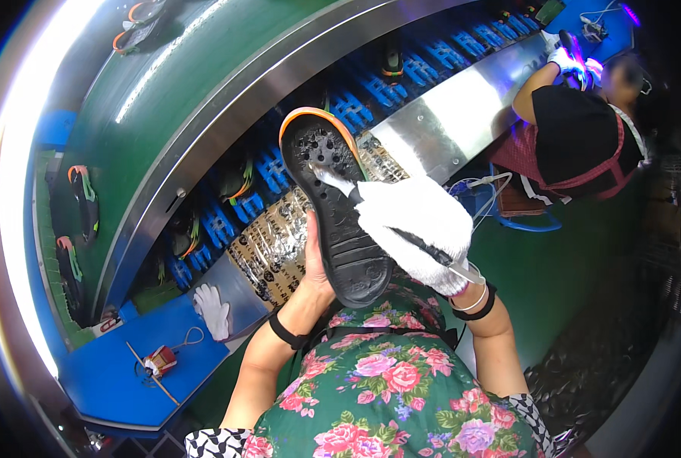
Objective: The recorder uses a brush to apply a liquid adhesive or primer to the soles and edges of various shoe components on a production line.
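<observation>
A black shoe sole (348, 252) with an orange rim at the toe is tilted up in front of me, its holed, ridged face toward me. The toe area looks wet and shiny. My left hand (317, 259), bare, grips the sole from its left edge, with most fingers hidden behind it. My right hand (413, 225), in a white knit glove, is closed around a brush (333, 179). Its pale bristle tip touches the sole among the toe holes, and the handle's far end sticks out near my wrist.
Past the sole runs a line of blue racks (348, 111) carrying several shoe parts. Brown printed wrapping (275, 244) covers part of the metal ledge. A pale glove (212, 311) lies by the blue table (111, 382). A co-worker (585, 137) works at the upper right.
</observation>
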`<action>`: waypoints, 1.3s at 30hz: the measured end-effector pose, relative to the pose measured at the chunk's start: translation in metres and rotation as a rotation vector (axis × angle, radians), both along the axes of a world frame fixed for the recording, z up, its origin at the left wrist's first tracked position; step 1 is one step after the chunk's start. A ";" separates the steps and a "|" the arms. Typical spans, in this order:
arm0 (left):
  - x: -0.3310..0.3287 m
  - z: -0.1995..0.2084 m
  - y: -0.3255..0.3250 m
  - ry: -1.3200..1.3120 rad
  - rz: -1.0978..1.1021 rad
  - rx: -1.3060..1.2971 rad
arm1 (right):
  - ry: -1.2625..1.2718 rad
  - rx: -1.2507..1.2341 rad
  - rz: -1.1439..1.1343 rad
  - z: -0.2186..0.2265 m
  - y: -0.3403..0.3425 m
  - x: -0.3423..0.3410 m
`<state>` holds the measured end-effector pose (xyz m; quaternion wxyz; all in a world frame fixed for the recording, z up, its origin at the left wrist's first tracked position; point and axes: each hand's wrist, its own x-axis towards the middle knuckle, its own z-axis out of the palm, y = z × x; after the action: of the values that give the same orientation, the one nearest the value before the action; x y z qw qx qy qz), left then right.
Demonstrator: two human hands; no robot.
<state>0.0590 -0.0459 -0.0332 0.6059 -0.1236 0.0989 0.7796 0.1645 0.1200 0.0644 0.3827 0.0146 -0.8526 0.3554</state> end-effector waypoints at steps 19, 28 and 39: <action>0.001 -0.016 -0.022 0.093 -0.074 -0.046 | -0.016 -0.076 0.027 -0.027 -0.047 0.001; -0.008 -0.003 -0.002 0.374 -0.003 -0.166 | -0.019 -0.160 0.027 -0.034 -0.053 0.005; -0.025 -0.010 0.005 0.162 -0.012 0.223 | -0.024 -0.499 0.162 -0.040 -0.065 0.012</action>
<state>0.0337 -0.0408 -0.0431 0.6106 0.0082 0.0608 0.7896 0.1765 0.0549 0.0244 0.3344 -0.0160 -0.7393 0.5843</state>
